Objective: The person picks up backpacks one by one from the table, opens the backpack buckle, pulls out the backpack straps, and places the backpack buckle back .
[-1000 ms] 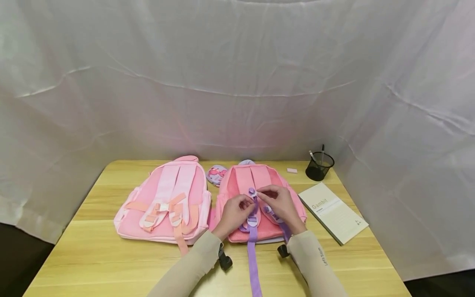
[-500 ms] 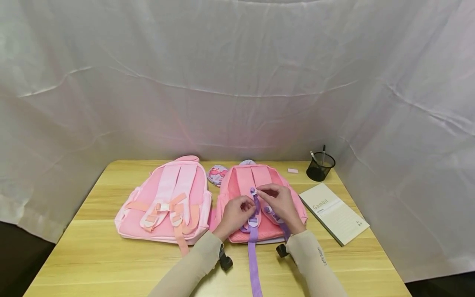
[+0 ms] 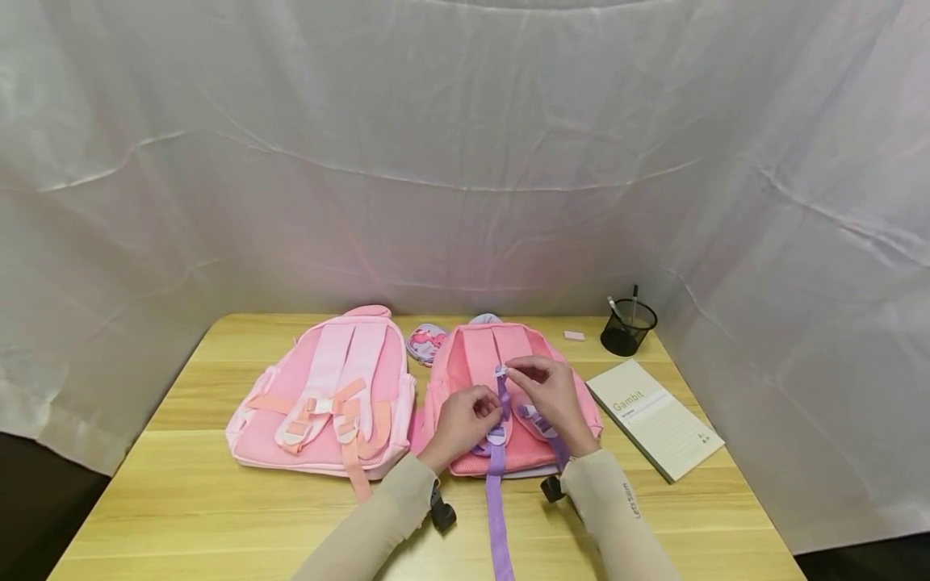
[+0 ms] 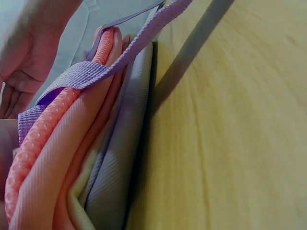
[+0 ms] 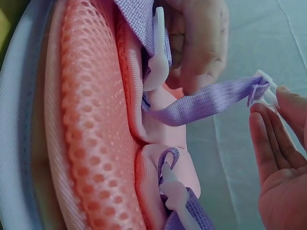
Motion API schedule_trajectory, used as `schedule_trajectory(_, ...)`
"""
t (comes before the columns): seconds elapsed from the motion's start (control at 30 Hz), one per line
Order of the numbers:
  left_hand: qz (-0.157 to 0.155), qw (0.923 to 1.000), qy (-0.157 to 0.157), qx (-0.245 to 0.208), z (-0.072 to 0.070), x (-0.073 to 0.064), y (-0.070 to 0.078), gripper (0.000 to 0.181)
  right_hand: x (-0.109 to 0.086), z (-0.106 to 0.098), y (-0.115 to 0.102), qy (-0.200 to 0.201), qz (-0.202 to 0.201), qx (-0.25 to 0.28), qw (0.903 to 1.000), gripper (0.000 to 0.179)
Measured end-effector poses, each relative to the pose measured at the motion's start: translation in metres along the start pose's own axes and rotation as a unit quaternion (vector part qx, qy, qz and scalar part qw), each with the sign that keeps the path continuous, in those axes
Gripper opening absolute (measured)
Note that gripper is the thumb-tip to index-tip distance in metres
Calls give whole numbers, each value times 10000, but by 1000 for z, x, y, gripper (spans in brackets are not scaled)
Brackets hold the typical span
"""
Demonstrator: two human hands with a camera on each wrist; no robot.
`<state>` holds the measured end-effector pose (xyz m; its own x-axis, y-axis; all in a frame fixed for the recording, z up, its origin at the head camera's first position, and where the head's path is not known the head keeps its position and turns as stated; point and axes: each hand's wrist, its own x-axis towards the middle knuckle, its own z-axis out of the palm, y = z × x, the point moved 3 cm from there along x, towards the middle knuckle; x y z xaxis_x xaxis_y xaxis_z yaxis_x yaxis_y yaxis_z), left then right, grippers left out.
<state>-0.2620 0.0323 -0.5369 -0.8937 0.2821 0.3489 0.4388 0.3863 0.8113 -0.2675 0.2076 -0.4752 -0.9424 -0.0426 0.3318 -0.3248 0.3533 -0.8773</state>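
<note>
A coral-pink backpack point(image 3: 479, 347) lies on the table with its straps facing up. My right hand point(image 3: 548, 399) pinches a white plastic buckle point(image 5: 265, 84) between thumb and fingertips. From that buckle a short purple strap point(image 5: 206, 105) runs back to the bag, pulled up off it. My left hand point(image 3: 461, 420) has thumb and forefinger curled together at this strap, lower down; its fingertips meet the strap in the right wrist view. Below the left hand, a long purple strap point(image 3: 496, 500) trails over the table's front. A second white adjuster point(image 5: 177, 196) sits on the other shoulder strap.
To the left lies a light pink backpack point(image 3: 250, 432) with orange straps. Behind, between the bags, is a small round purple pouch point(image 3: 425, 342). On the right are a notebook point(image 3: 657, 420), a black mesh pen holder point(image 3: 623, 332) and a small pink block point(image 3: 574, 336).
My right hand has shifted very slightly and turned the buckle, so less purple webbing shows above it. The left hand stays almost in place at the strap.
</note>
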Motion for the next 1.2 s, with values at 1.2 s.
schedule_trajectory(1.2, -209, 9986, 151, -459, -3, 3, 6, 4, -1, 1, 2, 134, -105, 292, 9994, 17)
